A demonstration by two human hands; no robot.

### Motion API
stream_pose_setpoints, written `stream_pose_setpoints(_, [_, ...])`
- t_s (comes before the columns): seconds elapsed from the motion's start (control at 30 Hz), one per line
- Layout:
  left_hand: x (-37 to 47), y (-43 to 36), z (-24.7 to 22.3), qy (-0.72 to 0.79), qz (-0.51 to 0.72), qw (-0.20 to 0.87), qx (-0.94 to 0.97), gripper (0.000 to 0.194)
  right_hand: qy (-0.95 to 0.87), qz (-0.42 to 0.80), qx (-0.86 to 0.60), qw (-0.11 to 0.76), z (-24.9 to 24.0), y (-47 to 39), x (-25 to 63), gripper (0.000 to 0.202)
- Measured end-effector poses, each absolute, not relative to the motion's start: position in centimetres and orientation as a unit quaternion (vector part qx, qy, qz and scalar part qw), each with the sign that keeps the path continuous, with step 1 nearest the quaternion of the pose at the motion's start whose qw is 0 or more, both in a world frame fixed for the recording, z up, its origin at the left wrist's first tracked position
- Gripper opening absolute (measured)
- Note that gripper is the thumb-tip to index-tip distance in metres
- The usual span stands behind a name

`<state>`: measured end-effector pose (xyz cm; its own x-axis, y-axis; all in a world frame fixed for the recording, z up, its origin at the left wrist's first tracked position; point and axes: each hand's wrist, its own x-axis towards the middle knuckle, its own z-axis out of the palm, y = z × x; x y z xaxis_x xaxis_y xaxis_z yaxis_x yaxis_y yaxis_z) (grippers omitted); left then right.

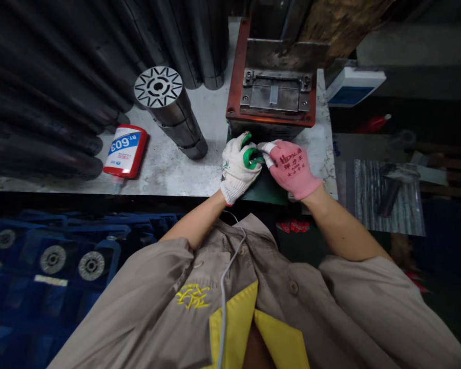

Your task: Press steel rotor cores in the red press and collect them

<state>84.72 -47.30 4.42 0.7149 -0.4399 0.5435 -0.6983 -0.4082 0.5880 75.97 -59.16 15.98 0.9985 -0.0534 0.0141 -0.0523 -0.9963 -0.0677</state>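
Note:
My left hand (238, 166), in a white knit glove with green-coated fingers, is closed in front of the metal fixture (257, 97). My right hand (291, 168), in a pink glove with white fingertips, pinches close against the left one. A small dark piece seems to lie between the fingertips, too hidden to name. Just behind both hands stands the fixture, bolted on a red-brown base (233, 92), with a pale strip (273, 94) on its middle block. To the left is an upright stack of slotted cylindrical metal cores (182, 123).
A red BT-603 bottle (125, 151) lies on the worktop (165, 177). Long dark cylinders (138, 36) fill the back left. Blue crates (26, 292) with round cores sit below left. A white box (355, 84) and a plastic bag of rods (388, 197) are at right.

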Motion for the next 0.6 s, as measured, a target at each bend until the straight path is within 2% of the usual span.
stream_pose_setpoints(0.07, [84.6, -47.5, 4.7, -0.34, 0.15, 0.417, 0.83, 0.021, 0.022, 0.012, -0.999, 0.029, 16.7, -59.0, 76.0, 0.025])
stream_pose_setpoints(0.13, [84.6, -47.4, 5.1, -0.345, 0.133, 0.409, 0.834, 0.019, 0.043, 0.004, -0.999, 0.03, 17.8, -59.7, 75.6, 0.027])
stream_pose_setpoints(0.2, [84.7, -47.1, 5.5, -0.36, 0.114, 0.397, 0.837, 0.02, 0.095, -0.098, -0.989, 0.048, 19.3, -61.3, 74.7, 0.031])
stream_pose_setpoints(0.3, [84.7, -46.5, 6.1, -0.387, 0.105, 0.394, 0.827, 0.019, 0.136, -0.324, -0.928, 0.121, 21.5, -64.3, 72.6, 0.038])
stream_pose_setpoints(0.37, [84.6, -46.0, 6.6, -0.408, 0.107, 0.415, 0.806, 0.019, 0.136, -0.383, -0.895, 0.182, 21.9, -66.1, 71.2, 0.037])
stream_pose_setpoints(0.43, [84.5, -45.3, 7.0, -0.435, 0.104, 0.447, 0.774, 0.024, 0.173, -0.371, -0.882, 0.234, 20.9, -67.6, 69.9, 0.033])
stream_pose_setpoints(0.5, [84.8, -44.9, 7.0, -0.439, 0.111, 0.486, 0.748, 0.031, 0.251, -0.331, -0.876, 0.243, 18.6, -69.6, 68.2, 0.023])
stream_pose_setpoints(0.6, [85.6, -45.0, 6.8, -0.45, 0.126, 0.501, 0.729, 0.031, 0.444, -0.258, -0.843, 0.161, 14.0, -74.3, 64.1, 0.024])
